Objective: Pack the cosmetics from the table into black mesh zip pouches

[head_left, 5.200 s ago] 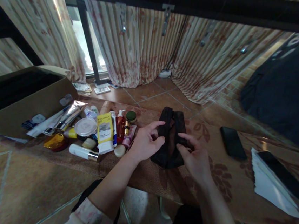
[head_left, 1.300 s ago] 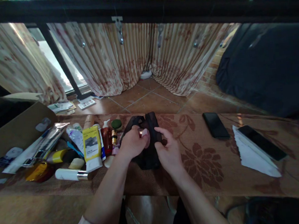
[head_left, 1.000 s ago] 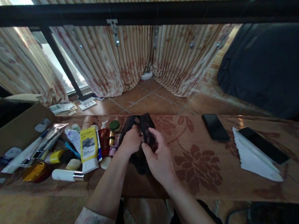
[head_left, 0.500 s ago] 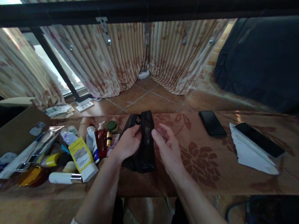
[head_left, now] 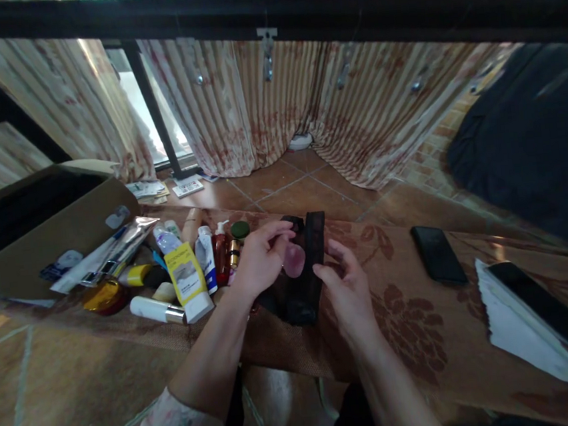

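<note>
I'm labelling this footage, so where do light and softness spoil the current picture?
In the head view, the window gap is washed out; in the head view, the black bag is so dark that its inside is hard to make out; in the head view, small print on the yellow tube is too soft to read.

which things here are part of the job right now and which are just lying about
Seemingly in the job: black pouch, between the hands; pink thing, at the left hand.

Lying about, untouched: yellow tube; white bottle; box; paper; two phones.
</note>
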`<state>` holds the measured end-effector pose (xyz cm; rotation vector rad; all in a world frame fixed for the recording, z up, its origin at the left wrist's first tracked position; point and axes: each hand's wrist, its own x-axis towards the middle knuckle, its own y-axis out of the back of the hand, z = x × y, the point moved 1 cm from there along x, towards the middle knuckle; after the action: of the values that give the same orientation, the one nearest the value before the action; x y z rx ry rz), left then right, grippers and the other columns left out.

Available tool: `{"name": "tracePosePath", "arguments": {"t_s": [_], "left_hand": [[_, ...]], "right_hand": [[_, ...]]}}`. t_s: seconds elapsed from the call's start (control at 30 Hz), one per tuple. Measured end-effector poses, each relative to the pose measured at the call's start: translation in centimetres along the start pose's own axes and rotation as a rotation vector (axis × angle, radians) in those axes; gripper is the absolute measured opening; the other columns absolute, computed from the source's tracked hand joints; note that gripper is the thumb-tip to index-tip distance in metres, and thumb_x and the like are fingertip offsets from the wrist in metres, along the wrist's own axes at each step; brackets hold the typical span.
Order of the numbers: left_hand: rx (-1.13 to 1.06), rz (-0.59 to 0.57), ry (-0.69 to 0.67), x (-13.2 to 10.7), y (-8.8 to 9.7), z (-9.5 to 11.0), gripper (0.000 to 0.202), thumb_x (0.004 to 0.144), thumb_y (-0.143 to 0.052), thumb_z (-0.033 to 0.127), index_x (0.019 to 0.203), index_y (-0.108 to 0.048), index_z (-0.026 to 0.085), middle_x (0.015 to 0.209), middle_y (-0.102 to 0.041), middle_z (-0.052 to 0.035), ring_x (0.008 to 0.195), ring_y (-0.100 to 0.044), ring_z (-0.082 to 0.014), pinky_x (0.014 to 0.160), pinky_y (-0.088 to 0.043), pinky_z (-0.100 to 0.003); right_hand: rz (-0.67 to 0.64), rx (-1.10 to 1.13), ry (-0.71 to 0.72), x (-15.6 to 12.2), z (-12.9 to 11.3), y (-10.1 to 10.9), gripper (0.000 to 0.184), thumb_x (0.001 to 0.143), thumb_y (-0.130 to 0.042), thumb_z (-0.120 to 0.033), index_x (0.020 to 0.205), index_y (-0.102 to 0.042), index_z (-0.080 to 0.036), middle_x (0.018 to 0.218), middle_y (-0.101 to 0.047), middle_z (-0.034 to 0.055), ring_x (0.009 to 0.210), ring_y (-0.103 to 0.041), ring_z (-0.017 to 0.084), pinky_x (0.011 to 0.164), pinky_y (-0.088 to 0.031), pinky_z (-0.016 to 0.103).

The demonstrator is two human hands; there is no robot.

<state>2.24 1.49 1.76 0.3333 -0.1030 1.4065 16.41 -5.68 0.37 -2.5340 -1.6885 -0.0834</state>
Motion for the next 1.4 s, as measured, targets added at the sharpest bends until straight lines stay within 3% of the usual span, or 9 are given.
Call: {"name": "tracePosePath", "arguments": {"t_s": [0.13, 0.4, 0.57, 0.77, 0.97, 1.17, 1.27, 1.4], "left_hand": [[-0.001, 0.147, -0.025, 0.0, 0.7, 0.0, 0.026, 0.080, -0.063, 0.026, 0.104, -0.066, 0.017, 0.099, -0.070, -0.0076, 0.091, -0.066, -0.0192, 0.084, -0.051, -0.034], [0.350, 0.265, -0.031, -0.5, 1.1, 0.1, 0.053, 0.073, -0.071, 0.038, 0.120, -0.059, 0.017, 0.117, -0.063, -0.0113, 0.101, -0.059, -0.0243, 0.089, -0.046, -0.040], [0.213, 0.051, 0.125, -1.1, 0.8, -0.4, 0.071, 0.068, -0.075, 0.047, 0.128, -0.053, 0.016, 0.123, -0.062, -0.0159, 0.107, -0.060, -0.0286, 0.092, -0.047, -0.044], [-0.156, -0.233, 0.224, -1.9, -0.1, 0.3, 0.056, 0.072, -0.075, 0.036, 0.121, -0.057, 0.018, 0.109, -0.070, -0.0118, 0.098, -0.067, -0.0244, 0.085, -0.053, -0.039], [-0.239, -0.253, 0.320, -1.8, -0.2, 0.4, 0.060, 0.075, -0.072, 0.033, 0.129, -0.049, 0.017, 0.114, -0.068, -0.0146, 0.099, -0.067, -0.0250, 0.087, -0.053, -0.043], [-0.199, -0.265, 0.262, -1.8, -0.2, -0.1, 0.055, 0.076, -0.072, 0.032, 0.125, -0.052, 0.016, 0.113, -0.068, -0.0140, 0.102, -0.066, -0.0250, 0.090, -0.052, -0.043], [-0.135, -0.248, 0.219, -1.9, -0.2, -0.2, 0.057, 0.074, -0.073, 0.032, 0.125, -0.054, 0.017, 0.114, -0.068, -0.0132, 0.103, -0.065, -0.0257, 0.090, -0.051, -0.043], [-0.072, -0.254, 0.211, -1.9, -0.2, -0.5, 0.058, 0.077, -0.070, 0.038, 0.127, -0.053, 0.017, 0.117, -0.067, -0.0130, 0.104, -0.065, -0.0259, 0.091, -0.050, -0.041]], "right_hand": [[0.036, -0.009, 0.016, 0.2, 0.2, 0.5, 0.049, 0.069, -0.062, -0.022, 0.118, -0.058, -0.020, 0.115, -0.066, 0.0085, 0.099, -0.063, 0.021, 0.086, -0.049, 0.039], [0.097, -0.085, 0.012, 0.5, 0.8, 1.2, 0.052, 0.066, -0.057, -0.019, 0.118, -0.059, -0.020, 0.119, -0.064, 0.0095, 0.101, -0.062, 0.022, 0.086, -0.049, 0.040], [0.106, -0.087, -0.012, 0.7, 0.8, 1.1, 0.049, 0.068, -0.060, -0.022, 0.117, -0.060, -0.018, 0.115, -0.066, 0.0098, 0.099, -0.063, 0.023, 0.084, -0.050, 0.039], [0.113, -0.109, -0.025, 0.7, 1.0, 1.1, 0.049, 0.073, -0.067, -0.039, 0.117, -0.060, -0.017, 0.116, -0.066, 0.0123, 0.096, -0.064, 0.022, 0.083, -0.050, 0.039], [0.140, -0.091, -0.075, 0.6, 0.8, 1.1, 0.050, 0.075, -0.066, -0.045, 0.115, -0.062, -0.017, 0.114, -0.066, 0.0121, 0.096, -0.064, 0.023, 0.085, -0.050, 0.041], [0.181, -0.108, -0.076, 0.6, 0.6, 1.1, 0.048, 0.076, -0.064, -0.047, 0.114, -0.063, -0.017, 0.112, -0.067, 0.0116, 0.098, -0.064, 0.023, 0.086, -0.049, 0.042], [0.203, -0.179, 0.018, 0.4, 0.4, 1.1, 0.045, 0.078, -0.064, -0.045, 0.113, -0.063, -0.017, 0.109, -0.067, 0.0116, 0.093, -0.064, 0.021, 0.083, -0.050, 0.038], [0.308, -0.342, 0.278, -0.4, -0.6, 0.9, 0.036, 0.081, -0.062, -0.038, 0.110, -0.064, -0.016, 0.101, -0.067, 0.0094, 0.081, -0.064, 0.017, 0.074, -0.052, 0.033]]}}
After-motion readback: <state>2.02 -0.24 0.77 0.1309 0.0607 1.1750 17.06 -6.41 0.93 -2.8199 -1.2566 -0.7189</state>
